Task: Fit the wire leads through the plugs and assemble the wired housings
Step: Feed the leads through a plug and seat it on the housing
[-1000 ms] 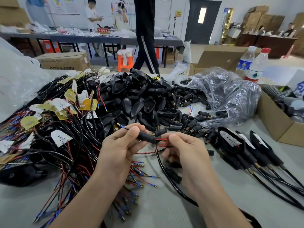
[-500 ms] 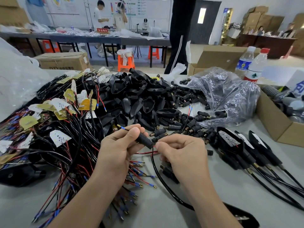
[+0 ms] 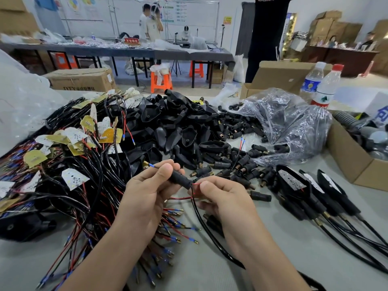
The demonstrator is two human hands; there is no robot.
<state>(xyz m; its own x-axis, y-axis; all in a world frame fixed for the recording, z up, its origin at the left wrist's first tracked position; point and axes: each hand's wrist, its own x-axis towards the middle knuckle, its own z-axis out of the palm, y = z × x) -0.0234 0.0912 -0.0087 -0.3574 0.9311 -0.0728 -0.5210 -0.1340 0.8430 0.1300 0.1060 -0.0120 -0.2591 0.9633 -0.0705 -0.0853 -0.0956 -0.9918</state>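
Just below centre, the left hand point(image 3: 144, 198) pinches a black plug point(image 3: 179, 179) between thumb and fingers, and a blue-sleeved lead tip point(image 3: 152, 165) pokes from the plug's end toward 10 o'clock. At the plug's 4 o'clock end the right hand point(image 3: 222, 196) pinches the red lead point(image 3: 196, 184). The black cable point(image 3: 201, 219) trails toward 5 o'clock. Empty black housings point(image 3: 174, 122) are heaped at 12 o'clock.

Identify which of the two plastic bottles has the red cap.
The right-hand bottle, green mark on its label; the bottle beside it has a pale cap and blue label.
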